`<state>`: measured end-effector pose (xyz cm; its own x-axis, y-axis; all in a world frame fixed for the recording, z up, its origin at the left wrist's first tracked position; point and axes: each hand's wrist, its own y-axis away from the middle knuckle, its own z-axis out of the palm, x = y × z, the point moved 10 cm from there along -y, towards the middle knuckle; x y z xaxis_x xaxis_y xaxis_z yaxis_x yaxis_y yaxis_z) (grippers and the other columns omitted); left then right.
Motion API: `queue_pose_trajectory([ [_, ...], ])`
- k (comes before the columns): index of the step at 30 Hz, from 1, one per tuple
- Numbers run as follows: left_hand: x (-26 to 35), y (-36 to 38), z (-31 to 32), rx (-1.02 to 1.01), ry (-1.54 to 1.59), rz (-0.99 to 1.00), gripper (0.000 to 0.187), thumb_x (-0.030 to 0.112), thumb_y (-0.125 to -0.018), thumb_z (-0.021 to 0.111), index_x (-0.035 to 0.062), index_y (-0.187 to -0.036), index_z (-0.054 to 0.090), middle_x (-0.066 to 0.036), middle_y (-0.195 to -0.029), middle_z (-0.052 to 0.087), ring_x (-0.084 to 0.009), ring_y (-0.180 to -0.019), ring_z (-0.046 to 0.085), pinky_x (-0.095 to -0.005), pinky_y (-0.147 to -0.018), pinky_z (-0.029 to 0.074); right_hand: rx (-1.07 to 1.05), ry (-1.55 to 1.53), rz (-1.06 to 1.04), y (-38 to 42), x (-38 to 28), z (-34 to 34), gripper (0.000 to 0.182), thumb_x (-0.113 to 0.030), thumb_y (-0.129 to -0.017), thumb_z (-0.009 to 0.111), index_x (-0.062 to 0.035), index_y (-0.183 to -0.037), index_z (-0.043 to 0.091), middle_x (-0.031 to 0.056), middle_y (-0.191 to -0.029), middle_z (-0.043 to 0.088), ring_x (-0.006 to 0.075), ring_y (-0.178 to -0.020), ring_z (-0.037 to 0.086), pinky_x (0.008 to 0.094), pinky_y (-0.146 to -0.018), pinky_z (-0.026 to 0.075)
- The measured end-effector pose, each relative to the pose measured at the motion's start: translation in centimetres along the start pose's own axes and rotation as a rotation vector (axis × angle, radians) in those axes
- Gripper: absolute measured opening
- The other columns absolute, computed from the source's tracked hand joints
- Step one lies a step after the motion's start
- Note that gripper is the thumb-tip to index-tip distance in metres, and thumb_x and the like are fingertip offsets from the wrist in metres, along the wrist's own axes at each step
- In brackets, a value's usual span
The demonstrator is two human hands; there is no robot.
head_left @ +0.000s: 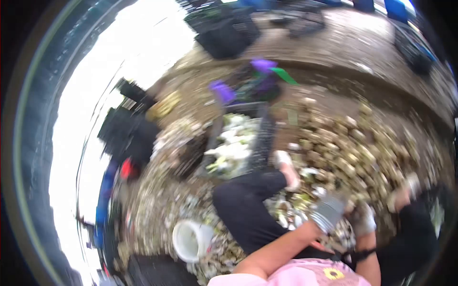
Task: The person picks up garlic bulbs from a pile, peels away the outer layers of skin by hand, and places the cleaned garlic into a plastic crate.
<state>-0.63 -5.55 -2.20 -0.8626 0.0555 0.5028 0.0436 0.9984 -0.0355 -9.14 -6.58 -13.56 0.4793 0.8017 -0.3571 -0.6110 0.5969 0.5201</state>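
Observation:
The view is smeared by motion. My left hand [336, 206], in a glove with a ribbed grey cuff, reaches in front of my lap. Close beside it is my right hand [363, 219], in a pale glove with a dark band at the wrist. The fingers of both are blurred, so I cannot see what they hold. Just beyond them spreads a large heap of brownish, onion-like bulbs [334, 143]. Whitish bulbs and scraps [293, 214] lie between my legs. A black crate [268, 138] beyond my left knee holds white, peeled-looking bulbs [236, 140].
A white bucket [191, 240] stands left of my leg among peelings on the ground. Dark stacked crates [126, 133] are at the left, with more crates [226, 33] at the back. Something purple [223, 91] is behind the bulb crate. A raised ledge [334, 69] crosses behind the heap.

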Motion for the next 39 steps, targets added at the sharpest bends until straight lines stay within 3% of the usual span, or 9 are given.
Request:
queue_pose_trajectory([
  [4,-1.5,1.6,0.9,-0.021,-0.121,-0.06,0.052,0.014,-0.066,0.062,0.0012,-0.115,0.049,-0.017,-0.124,0.044,-0.0326,-0.096,0.054,-0.0416,-0.082,0.042,0.039,0.142,0.165,-2.0,2.6,-1.1,0.015,-0.019,-0.085,0.052,-0.0091,-0.095,0.057,0.0012,-0.089,0.059,0.0145,-0.081,0.054,0.0276,-0.073,0.044],
  [8,-4.8,5.6,-4.0,0.089,0.212,-0.384,0.07,0.017,-0.056,0.071,0.0017,-0.118,0.043,-0.017,-0.112,0.047,-0.0334,-0.098,0.052,-0.0402,-0.084,0.044,-0.24,0.289,0.23,-3.9,4.6,1.3,0.034,-0.019,-0.084,0.052,-0.0039,-0.115,0.051,0.0079,-0.11,0.057,0.0222,-0.106,0.051,0.0366,-0.096,0.039],
  [15,-9.4,11.2,-6.5,0.399,0.76,-0.628,0.051,0.033,-0.066,0.074,0.0016,-0.099,0.053,-0.014,-0.084,0.06,-0.0226,-0.072,0.059,-0.0317,-0.065,0.048,-0.378,0.579,0.161,-3.8,6.7,5.3,0.034,-0.018,-0.085,0.048,-0.0015,-0.114,0.049,0.0107,-0.11,0.056,0.025,-0.098,0.055,0.0407,-0.084,0.044],
  [19,-13.6,6.8,6.0,0.522,2.176,-0.556,0.027,0.036,-0.081,0.059,0.0097,-0.078,0.056,-0.003,-0.065,0.055,-0.0145,-0.051,0.049,-0.0329,-0.047,0.041,-0.237,0.892,-0.12,-1.6,5.8,8.9,0.023,-0.007,-0.078,0.056,-0.0012,-0.1,0.053,0.0077,-0.097,0.059,0.0252,-0.086,0.058,0.0387,-0.07,0.048],
  [25,-14.8,8.0,2.7,0.872,1.164,-0.422,0.03,0.028,-0.08,0.063,0.0069,-0.101,0.054,-0.006,-0.079,0.057,-0.0152,-0.069,0.053,-0.0282,-0.064,0.045,-0.305,0.831,-0.279,-4.0,3.7,7.9,0.031,-0.02,-0.08,0.062,-0.0008,-0.103,0.053,0.0078,-0.097,0.058,0.0184,-0.084,0.058,0.0301,-0.072,0.049],
  [28,-13.7,7.4,5.3,0.423,1.527,-0.661,0.052,0.019,-0.075,0.07,0.0095,-0.12,0.047,-0.013,-0.107,0.054,-0.0209,-0.097,0.053,-0.0272,-0.087,0.042,-0.361,0.809,-0.295,-3.6,3.2,7.9,0.052,-0.037,-0.077,0.067,0.002,-0.108,0.05,0.0099,-0.102,0.056,0.0197,-0.089,0.056,0.031,-0.076,0.048],
  [29,-12.5,8.5,2.6,0.505,1.051,-0.682,0.052,0.018,-0.075,0.07,0.0103,-0.121,0.047,-0.014,-0.111,0.052,-0.0224,-0.101,0.051,-0.0276,-0.09,0.04,-0.436,0.792,-0.319,-3.4,3.5,8.0,0.055,-0.037,-0.077,0.067,0.0027,-0.109,0.049,0.01,-0.102,0.056,0.0197,-0.088,0.056,0.0312,-0.076,0.048],
  [35,-13.7,8.2,2.2,0.655,0.912,-0.534,0.053,0.03,-0.079,0.066,0.0039,-0.12,0.046,-0.01,-0.116,0.051,-0.0206,-0.103,0.05,-0.0288,-0.089,0.04,-0.234,0.696,-0.155,-4.8,5.0,4.4,0.052,-0.038,-0.078,0.064,-0.0014,-0.112,0.051,0.0088,-0.105,0.058,0.0217,-0.091,0.058,0.0345,-0.079,0.05],
  [39,-14.7,7.1,3.6,0.864,1.598,-0.471,0.037,0.034,-0.082,0.062,0.0081,-0.107,0.054,-0.006,-0.094,0.056,-0.016,-0.081,0.054,-0.0284,-0.07,0.045,-0.077,0.227,0.098,-4.7,5.4,4.5,0.051,-0.042,-0.08,0.059,-0.0022,-0.112,0.053,0.0078,-0.108,0.059,0.0225,-0.092,0.058,0.0368,-0.081,0.049],
])
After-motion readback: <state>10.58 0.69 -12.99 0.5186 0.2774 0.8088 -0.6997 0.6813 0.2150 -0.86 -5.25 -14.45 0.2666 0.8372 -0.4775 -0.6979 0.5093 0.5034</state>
